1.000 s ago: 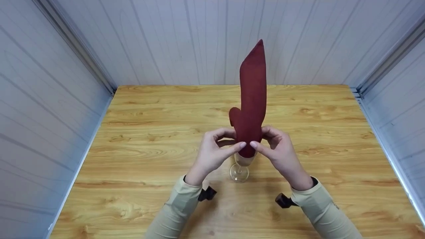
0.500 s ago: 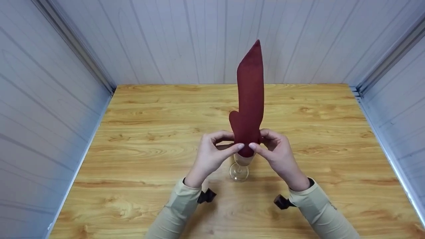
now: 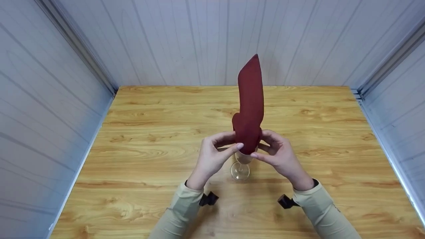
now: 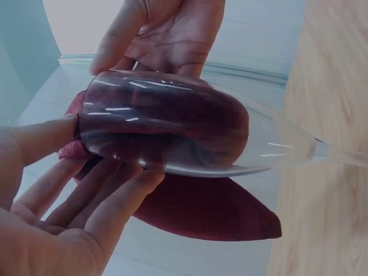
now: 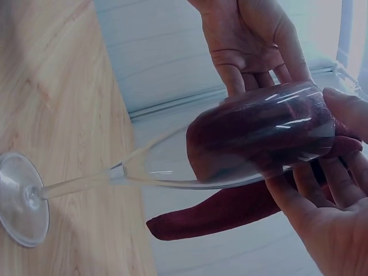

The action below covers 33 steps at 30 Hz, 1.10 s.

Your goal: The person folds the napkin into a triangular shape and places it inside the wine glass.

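A dark red folded cloth napkin [image 3: 251, 96] stands in a clear stemmed glass [image 3: 240, 171], its rounded lower end visible inside the bowl in both wrist views. One long pointed part [image 4: 218, 210] rises above the rim, and a smaller fold sticks out on the left. My left hand [image 3: 212, 156] pinches the napkin just above the rim, thumb in front and fingers behind. From the other side my right hand [image 3: 282, 156] holds it too, fingers against napkin and bowl, thumb tip by the rim. The glass foot [image 5: 23, 198] rests on the table.
The wooden table [image 3: 152, 132] is bordered by white panel walls [image 3: 172, 43] at the back and both sides. Beneath the sleeves, black wrist-worn pieces [image 3: 209, 198] jut inward near the glass.
The napkin's tip has come down, and its small left fold sits closer in. My right thumb has slid from the napkin's front down to the rim. The left hand has barely moved.
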{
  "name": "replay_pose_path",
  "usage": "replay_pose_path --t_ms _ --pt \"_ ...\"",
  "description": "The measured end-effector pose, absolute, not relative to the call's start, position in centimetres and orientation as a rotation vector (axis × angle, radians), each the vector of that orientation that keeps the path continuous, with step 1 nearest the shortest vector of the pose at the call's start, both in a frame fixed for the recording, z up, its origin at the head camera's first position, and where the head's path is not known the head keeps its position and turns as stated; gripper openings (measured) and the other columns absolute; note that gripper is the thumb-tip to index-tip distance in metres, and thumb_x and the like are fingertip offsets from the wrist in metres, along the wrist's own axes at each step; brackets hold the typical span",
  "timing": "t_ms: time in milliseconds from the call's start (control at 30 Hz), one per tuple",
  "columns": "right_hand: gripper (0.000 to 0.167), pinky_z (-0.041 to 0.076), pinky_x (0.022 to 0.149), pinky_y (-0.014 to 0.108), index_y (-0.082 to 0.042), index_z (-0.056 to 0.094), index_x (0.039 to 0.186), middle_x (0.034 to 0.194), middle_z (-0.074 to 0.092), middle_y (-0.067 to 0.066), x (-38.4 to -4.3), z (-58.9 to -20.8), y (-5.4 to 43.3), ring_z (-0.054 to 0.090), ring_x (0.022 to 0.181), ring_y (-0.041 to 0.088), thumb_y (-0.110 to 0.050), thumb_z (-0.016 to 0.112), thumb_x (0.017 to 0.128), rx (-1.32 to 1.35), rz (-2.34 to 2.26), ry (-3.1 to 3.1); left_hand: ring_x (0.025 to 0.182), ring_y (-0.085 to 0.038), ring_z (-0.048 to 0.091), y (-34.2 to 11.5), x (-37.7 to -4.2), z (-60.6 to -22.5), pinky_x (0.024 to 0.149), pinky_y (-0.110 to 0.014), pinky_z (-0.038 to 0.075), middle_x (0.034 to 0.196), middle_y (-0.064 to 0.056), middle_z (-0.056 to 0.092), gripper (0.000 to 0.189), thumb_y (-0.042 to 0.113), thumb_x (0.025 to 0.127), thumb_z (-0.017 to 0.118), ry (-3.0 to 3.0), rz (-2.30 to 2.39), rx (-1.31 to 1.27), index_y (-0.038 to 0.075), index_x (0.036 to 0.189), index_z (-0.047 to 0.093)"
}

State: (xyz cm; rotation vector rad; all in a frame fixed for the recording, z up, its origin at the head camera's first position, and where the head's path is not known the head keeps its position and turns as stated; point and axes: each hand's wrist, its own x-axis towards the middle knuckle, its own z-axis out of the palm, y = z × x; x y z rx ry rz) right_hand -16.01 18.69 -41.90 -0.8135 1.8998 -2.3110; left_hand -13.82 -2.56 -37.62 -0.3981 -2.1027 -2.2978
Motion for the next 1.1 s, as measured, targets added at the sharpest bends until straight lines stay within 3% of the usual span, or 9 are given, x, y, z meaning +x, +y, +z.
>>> replay_pose_path --t_ms 633,1100 --pt "0.048 0.047 0.094 0.045 0.005 0.059 0.118 0.119 0.059 0.02 -21.7 -41.3 17.9 0.052 0.114 0.035 0.016 0.074 0.073 -0.702 -2.418 1.84 0.098 -0.025 0.066 -2.6 -19.8 -37.2 0.086 -0.037 0.052 0.104 -0.019 0.069 0.032 0.001 0.084 0.072 -2.126 -2.151 -0.485 -0.011 0.113 0.064" --pt "0.047 0.046 0.095 0.043 0.005 0.058 0.119 0.12 0.059 0.019 -22.7 -41.6 18.2 0.052 0.113 0.034 0.015 0.073 0.075 -0.682 -2.367 1.846 0.102 -0.023 0.064 -2.9 -22.6 -41.1 0.091 -0.041 0.049 0.108 -0.015 0.068 0.043 0.004 0.08 0.077 -2.079 -2.221 -0.578 -0.005 0.12 0.063"
